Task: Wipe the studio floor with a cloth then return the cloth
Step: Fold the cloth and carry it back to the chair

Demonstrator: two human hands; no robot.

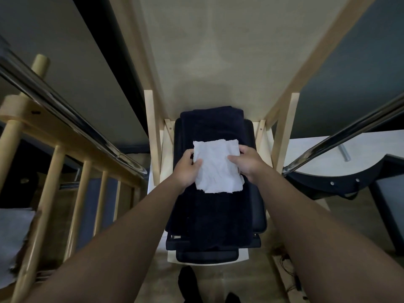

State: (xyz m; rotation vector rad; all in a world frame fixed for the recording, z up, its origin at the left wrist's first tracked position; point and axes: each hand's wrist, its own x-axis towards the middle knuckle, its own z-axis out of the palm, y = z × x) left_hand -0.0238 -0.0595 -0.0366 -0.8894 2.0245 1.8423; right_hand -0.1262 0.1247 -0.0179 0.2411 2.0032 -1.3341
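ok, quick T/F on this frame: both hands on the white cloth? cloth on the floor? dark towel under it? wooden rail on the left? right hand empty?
1. Both hands hold the white cloth. True: left hand and right hand grip its sides.
2. The cloth lies on the floor. False: it is over a dark towel.
3. The dark towel lies on a padded seat. True.
4. A wooden rail stands on the left. True.
5. The right hand is empty. False: it holds the cloth.
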